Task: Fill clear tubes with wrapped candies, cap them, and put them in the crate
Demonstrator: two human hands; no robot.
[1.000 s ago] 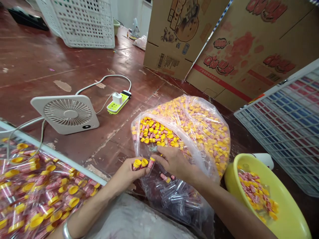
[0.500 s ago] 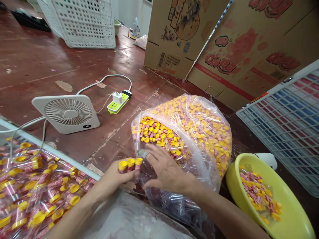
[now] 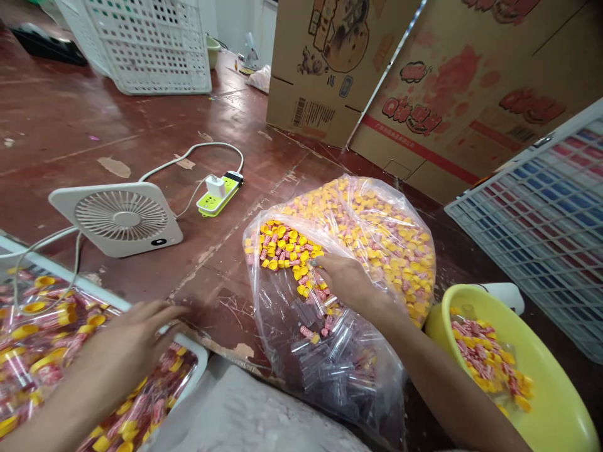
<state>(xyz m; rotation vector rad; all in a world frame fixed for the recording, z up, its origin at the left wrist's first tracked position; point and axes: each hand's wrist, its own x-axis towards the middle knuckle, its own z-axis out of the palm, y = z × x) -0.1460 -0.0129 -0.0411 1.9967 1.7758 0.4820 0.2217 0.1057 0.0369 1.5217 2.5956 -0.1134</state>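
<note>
My left hand [image 3: 136, 339] is palm down over the white-rimmed tray [image 3: 200, 361] of clear tubes with yellow caps [image 3: 42, 383]. Its fingers are apart, with the rim showing between them, and I see nothing held. Inside the mouth of a clear plastic bag [image 3: 264, 314], my right hand [image 3: 343, 279] reaches down at the small red-and-white pieces with yellow caps [image 3: 287, 248]. Its fingertips are hidden among them, so any grip is unclear. Empty clear tubes [image 3: 334, 370] lie in the near part of the bag.
A yellow basin [image 3: 551, 383] with more capped pieces stands at right, beside a grey crate [image 3: 532, 232]. A small fan [image 3: 113, 220] and a power strip [image 3: 220, 193] with cables lie on the floor at left. Cardboard boxes [image 3: 405, 94] and a white basket [image 3: 151, 50] stand behind.
My left hand has moved left from the bag to over the tray; the three capped tubes it held are out of sight. My right hand has moved up and right into the capped pieces.
</note>
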